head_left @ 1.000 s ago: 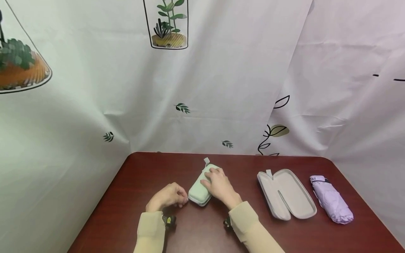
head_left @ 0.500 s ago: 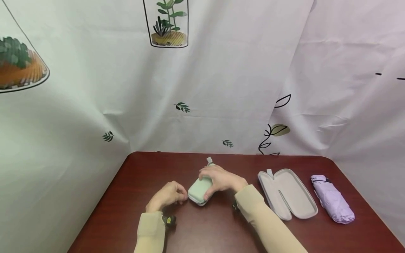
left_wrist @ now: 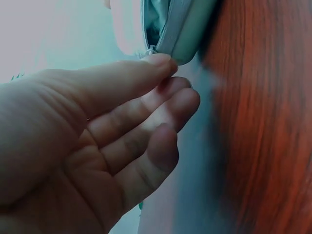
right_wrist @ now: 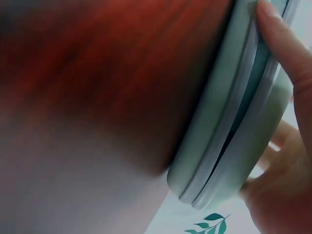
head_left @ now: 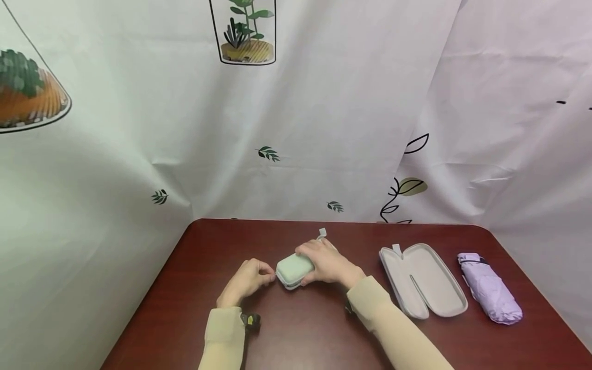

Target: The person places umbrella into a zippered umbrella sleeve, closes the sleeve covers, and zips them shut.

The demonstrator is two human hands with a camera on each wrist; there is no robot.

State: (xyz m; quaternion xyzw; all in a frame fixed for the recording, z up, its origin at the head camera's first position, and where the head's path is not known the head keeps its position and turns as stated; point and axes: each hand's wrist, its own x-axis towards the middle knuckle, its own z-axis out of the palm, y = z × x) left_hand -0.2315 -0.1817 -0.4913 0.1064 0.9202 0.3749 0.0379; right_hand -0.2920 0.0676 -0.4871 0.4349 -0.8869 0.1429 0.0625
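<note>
A mint-green zip case [head_left: 292,268] lies on the table, its fabric tab at the far end. My right hand [head_left: 329,263] grips it across the top, thumb on the near side and fingers over the far side. In the right wrist view the thumb [right_wrist: 282,41] presses at the parted zip edges, where a teal interior shows. My left hand [head_left: 250,280] is at the case's near left end. In the left wrist view its thumb and index finger pinch at the zipper slider [left_wrist: 151,50], the pull hidden behind them; the zip gapes beyond it.
An open beige case [head_left: 435,282] lies spread out to the right on the dark red table [head_left: 296,334]. Beside it is a folded lilac umbrella [head_left: 491,290]. A white printed cloth [head_left: 300,113] hangs behind the table.
My right hand has shifted from lying over the case to gripping it across. The case has turned, its far end swinging right. My left hand stays at the near end.
</note>
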